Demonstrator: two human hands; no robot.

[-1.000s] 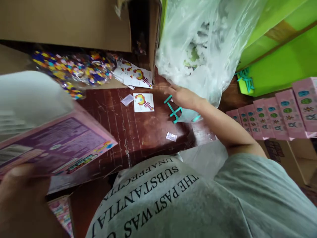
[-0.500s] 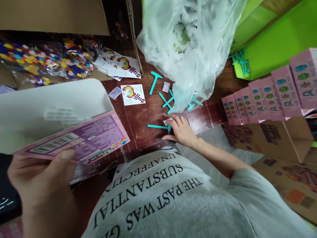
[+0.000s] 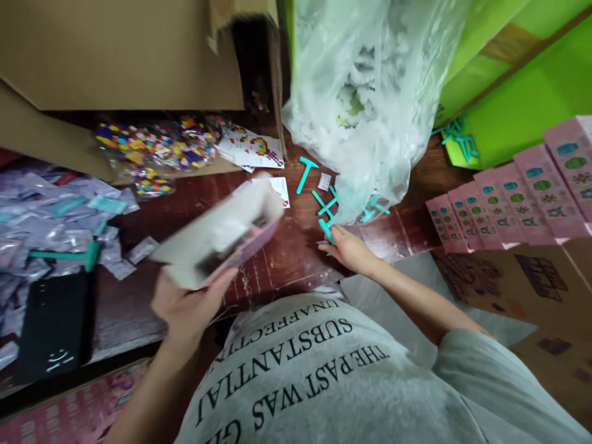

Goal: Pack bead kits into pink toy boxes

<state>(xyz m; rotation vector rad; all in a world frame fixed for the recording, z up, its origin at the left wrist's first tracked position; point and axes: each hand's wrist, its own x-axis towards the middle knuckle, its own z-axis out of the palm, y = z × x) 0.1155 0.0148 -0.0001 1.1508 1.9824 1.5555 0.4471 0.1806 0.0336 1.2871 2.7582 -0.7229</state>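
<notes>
- Left hand (image 3: 187, 308) is closed on a pink box (image 3: 231, 237) with a white open inside, held tilted and blurred above the near edge of the tabletop (image 3: 277, 259).
- Right hand (image 3: 349, 250) rests near the tabletop's near edge, fingers pinched together on a teal plastic piece (image 3: 326, 230).
- More teal pieces (image 3: 324, 203) lie just beyond that hand, touching the foot of a clear plastic bag (image 3: 370, 105) that stands toward the far edge.
- Pattern cards (image 3: 254, 149) lie at the far edge beside a cardboard carton (image 3: 120, 55); a bag of coloured beads (image 3: 157, 145) sits to their left.
- Pink boxes in a row (image 3: 509, 191) stand off the right edge.
- Black phone (image 3: 53, 327) lies near the left corner.
</notes>
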